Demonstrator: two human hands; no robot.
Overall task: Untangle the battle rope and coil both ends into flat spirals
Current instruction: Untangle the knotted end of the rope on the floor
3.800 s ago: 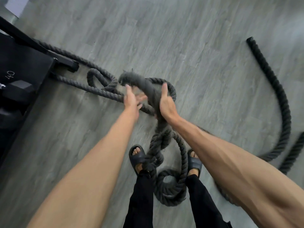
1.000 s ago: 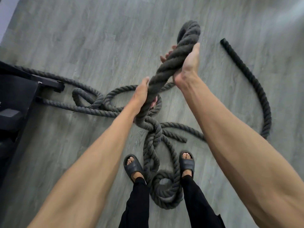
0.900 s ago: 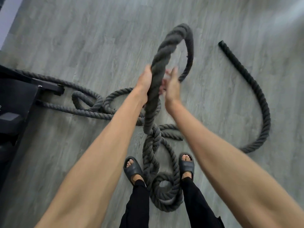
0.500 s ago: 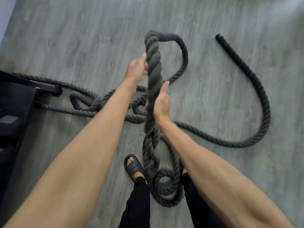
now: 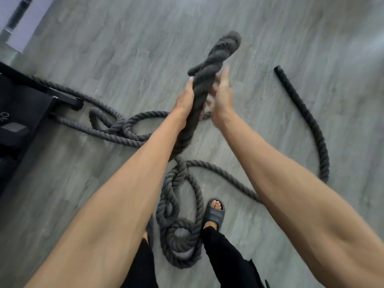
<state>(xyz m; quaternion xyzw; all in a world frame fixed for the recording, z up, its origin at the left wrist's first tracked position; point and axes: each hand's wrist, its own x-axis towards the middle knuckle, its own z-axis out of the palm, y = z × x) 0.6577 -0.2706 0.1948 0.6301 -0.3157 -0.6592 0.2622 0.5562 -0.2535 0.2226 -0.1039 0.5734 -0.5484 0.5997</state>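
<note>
Fingers of the left hand (image 5: 185,101) clench the lifted, twisted battle rope (image 5: 207,73), the right hand (image 5: 221,98) loose and straight-fingered alongside: untangling, by my read, and next that doubled twist wants pulling apart. Below, a knotted heap (image 5: 178,235) sits by the sandal (image 5: 214,215), and loops (image 5: 116,125) trail toward the black rack (image 5: 25,113). Blur smears the raised top, and the left forearm (image 5: 135,183) hides the crossings.

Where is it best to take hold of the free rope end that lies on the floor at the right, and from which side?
Just behind the tip of the free end, from above, fingers wrapped across it. It lies flat on the floor, straight there and apart from the tangle.
</note>
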